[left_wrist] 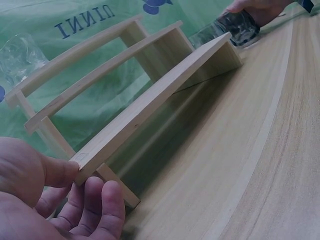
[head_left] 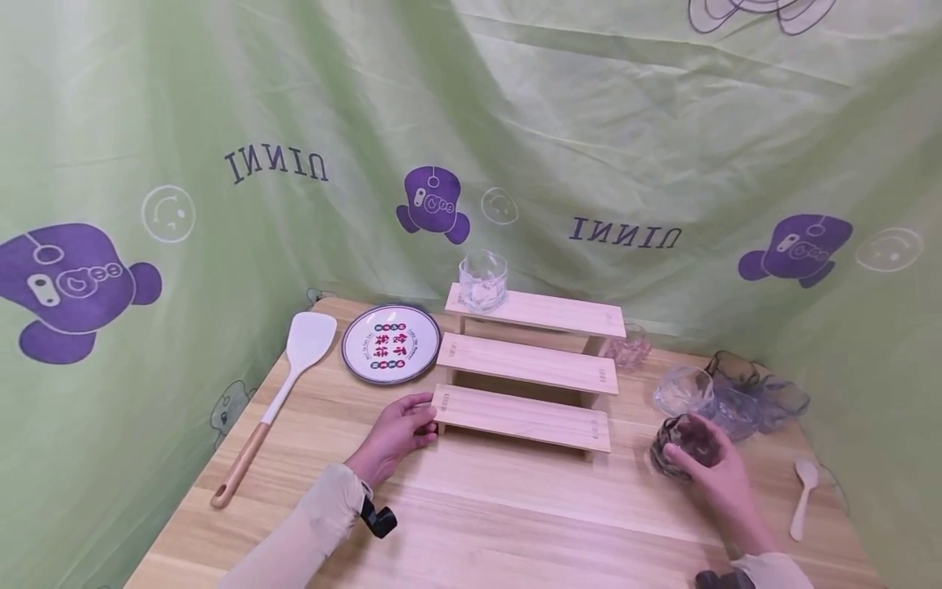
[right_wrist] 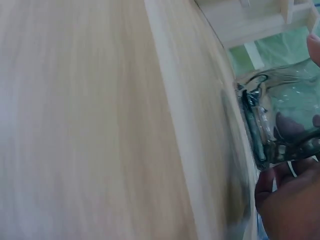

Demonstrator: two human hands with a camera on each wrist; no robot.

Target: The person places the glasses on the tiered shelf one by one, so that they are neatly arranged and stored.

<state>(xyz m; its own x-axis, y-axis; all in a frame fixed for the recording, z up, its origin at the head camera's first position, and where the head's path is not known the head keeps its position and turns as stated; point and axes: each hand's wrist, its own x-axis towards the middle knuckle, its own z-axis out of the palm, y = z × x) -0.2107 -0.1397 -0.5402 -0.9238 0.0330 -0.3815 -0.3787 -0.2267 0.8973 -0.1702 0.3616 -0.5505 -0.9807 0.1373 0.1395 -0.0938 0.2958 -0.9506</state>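
Observation:
A three-step wooden rack (head_left: 524, 419) stands in the middle of the table. My left hand (head_left: 396, 432) pinches the left end of its lowest step; in the left wrist view the thumb lies at the board's edge, with the fingers curled beneath. My right hand (head_left: 719, 473) grips a dark grey glass (head_left: 665, 455) to the right of the rack, thumb on the near side. The right wrist view shows this glass's thick base (right_wrist: 257, 132) close over the table. On the left of the top step sits a clear glass (head_left: 483, 282).
More glasses (head_left: 736, 409) stand close together behind my right hand, and a pinkish glass (head_left: 630, 348) is by the rack's back right. At far right lies a small spoon (head_left: 805, 491). A printed plate (head_left: 391, 344) and white spatula (head_left: 307, 339) lie left. Green cloth (head_left: 353, 98) hangs behind.

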